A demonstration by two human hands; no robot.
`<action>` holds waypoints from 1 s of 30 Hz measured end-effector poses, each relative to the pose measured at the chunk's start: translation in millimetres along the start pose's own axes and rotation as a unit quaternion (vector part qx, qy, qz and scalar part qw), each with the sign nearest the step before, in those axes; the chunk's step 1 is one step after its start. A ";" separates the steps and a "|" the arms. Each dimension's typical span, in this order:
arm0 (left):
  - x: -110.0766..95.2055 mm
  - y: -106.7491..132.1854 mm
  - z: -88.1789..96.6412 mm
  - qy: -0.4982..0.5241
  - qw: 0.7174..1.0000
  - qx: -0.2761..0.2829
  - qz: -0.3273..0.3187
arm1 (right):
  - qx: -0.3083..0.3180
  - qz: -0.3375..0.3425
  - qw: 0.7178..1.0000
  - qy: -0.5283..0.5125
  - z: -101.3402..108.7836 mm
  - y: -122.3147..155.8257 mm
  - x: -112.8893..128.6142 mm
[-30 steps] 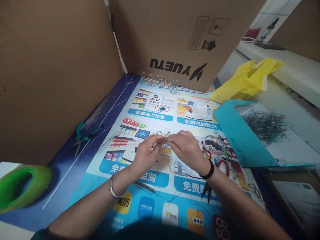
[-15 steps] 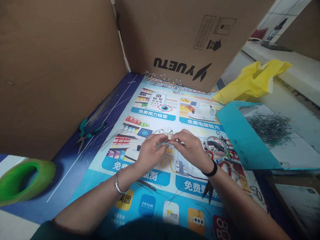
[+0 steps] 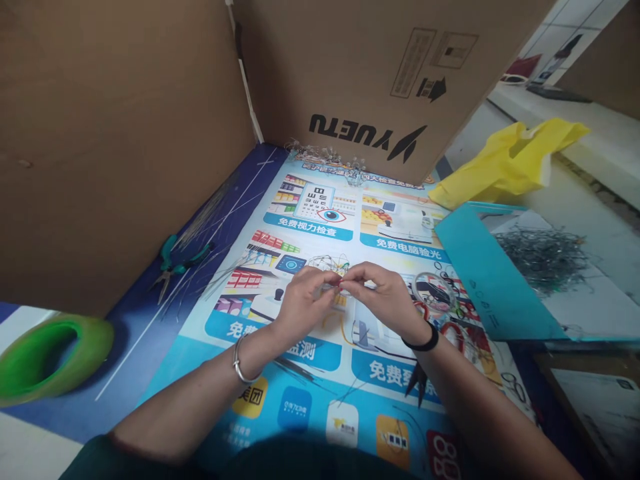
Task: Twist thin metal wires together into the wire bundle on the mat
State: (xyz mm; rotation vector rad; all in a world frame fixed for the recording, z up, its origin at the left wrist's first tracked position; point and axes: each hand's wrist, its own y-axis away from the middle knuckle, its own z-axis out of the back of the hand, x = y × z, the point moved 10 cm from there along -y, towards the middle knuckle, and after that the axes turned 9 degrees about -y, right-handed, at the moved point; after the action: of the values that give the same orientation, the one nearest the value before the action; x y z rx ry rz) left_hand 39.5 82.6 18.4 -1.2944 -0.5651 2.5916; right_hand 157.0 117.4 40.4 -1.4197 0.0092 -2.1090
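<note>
Over the middle of the printed poster, my left hand [image 3: 309, 297] and my right hand [image 3: 376, 290] meet fingertip to fingertip, each in a pinch. Thin bent wire [image 3: 326, 263] with small coloured bits loops out just beyond the fingers, and both hands appear to grip it. A tiny reddish spot shows between the fingertips, too small to name. Right of my right hand lie a clear round dish [image 3: 433, 291] and red-handled scissors [image 3: 451, 333], partly hidden by my forearm. Dark cut wires [image 3: 305, 373] lie below my left hand.
Cardboard panels [image 3: 280, 80] stand at the left and back. Teal-handled pliers [image 3: 176, 261] and long wires [image 3: 205, 217] lie at left, near a green tape roll [image 3: 95, 347]. At right are a teal folder [image 3: 480, 280], a wire heap [image 3: 543, 257] and a yellow bag [image 3: 500, 167].
My hands stay together in nearly the same place, with small shifts of the fingers. The wire loops beyond them show slightly more, and the whole view has shifted a little.
</note>
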 end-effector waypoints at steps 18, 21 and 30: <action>-5.2 -1.1 3.3 -0.028 1.000 0.000 -0.001 | 0.055 0.122 0.945 0.297 -13.0 10.7 33.9; -5.9 -0.7 4.1 -0.032 0.999 -0.002 -0.001 | 0.044 0.144 0.934 0.325 -18.3 13.7 42.2; -4.4 -0.3 5.4 -0.044 0.999 -0.004 0.017 | 0.017 0.183 0.927 0.326 -20.2 16.9 39.4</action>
State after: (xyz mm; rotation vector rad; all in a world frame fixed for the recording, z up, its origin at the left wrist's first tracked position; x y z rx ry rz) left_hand 37.8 80.0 24.6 -1.2091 -0.5734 2.6878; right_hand 137.5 78.6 59.5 -0.5756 0.4588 -2.1366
